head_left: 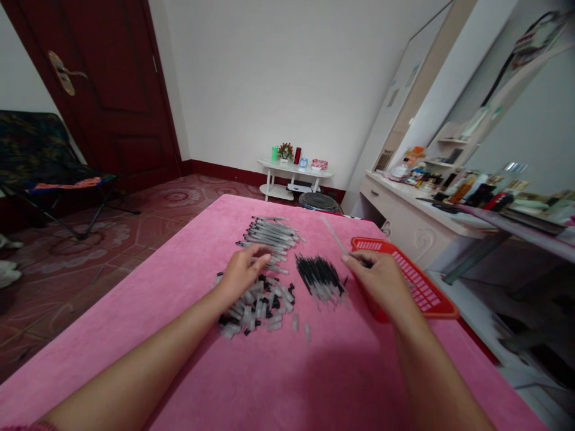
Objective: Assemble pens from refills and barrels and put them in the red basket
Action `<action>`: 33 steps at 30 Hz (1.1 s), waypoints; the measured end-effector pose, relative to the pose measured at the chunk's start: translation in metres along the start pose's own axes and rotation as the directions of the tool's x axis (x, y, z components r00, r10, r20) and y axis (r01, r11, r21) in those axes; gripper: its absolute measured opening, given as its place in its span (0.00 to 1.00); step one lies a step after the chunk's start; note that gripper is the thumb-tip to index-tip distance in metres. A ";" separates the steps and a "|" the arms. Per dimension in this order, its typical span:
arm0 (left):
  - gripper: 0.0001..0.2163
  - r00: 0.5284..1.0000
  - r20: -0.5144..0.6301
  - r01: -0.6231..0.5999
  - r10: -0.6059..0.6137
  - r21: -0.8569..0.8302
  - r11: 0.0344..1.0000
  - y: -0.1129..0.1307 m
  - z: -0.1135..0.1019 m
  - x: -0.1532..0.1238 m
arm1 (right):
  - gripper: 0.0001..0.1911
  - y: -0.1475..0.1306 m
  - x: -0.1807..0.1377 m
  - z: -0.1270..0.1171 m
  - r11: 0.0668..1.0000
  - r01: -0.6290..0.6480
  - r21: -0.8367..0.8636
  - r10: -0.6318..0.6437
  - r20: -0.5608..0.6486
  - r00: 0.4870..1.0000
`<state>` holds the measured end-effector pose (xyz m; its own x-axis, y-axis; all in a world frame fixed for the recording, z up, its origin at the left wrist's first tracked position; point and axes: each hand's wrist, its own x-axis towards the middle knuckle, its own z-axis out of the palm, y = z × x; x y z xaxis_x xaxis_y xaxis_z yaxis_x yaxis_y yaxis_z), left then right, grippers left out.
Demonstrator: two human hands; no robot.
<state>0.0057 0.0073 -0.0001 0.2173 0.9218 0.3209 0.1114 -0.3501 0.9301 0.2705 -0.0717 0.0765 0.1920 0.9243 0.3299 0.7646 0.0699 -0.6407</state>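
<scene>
My left hand [241, 272] reaches forward over a heap of clear pen caps with black tips [260, 305], its fingers bent and touching a pen barrel at the near edge of a pile of clear pen barrels [271, 234]. My right hand [376, 276] pinches a thin clear pen barrel [335, 234] that slants up and away from it, just over the rim of a red plastic basket [426, 293]. A bundle of black ink refills [320, 274] lies between my hands. Everything rests on a pink cloth-covered table [287, 371].
A white dresser [404, 221] crowded with bottles stands to the right, under a mirror. A small white side table [294, 176] sits at the far wall. A dark red door [112, 90] and a folding chair [49, 173] are at the left on tiled floor.
</scene>
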 end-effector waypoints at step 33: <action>0.10 0.933 0.345 -0.329 0.101 0.709 0.623 -0.036 -0.018 0.007 | 0.14 -0.017 -0.028 0.080 0.954 0.049 0.296 -0.134 0.273 0.953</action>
<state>-0.0142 0.0295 -0.0277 0.5482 0.7677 0.3319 0.6858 -0.6398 0.3470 0.2033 -0.0688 0.0229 -0.0872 0.9736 0.2111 0.5565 0.2234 -0.8003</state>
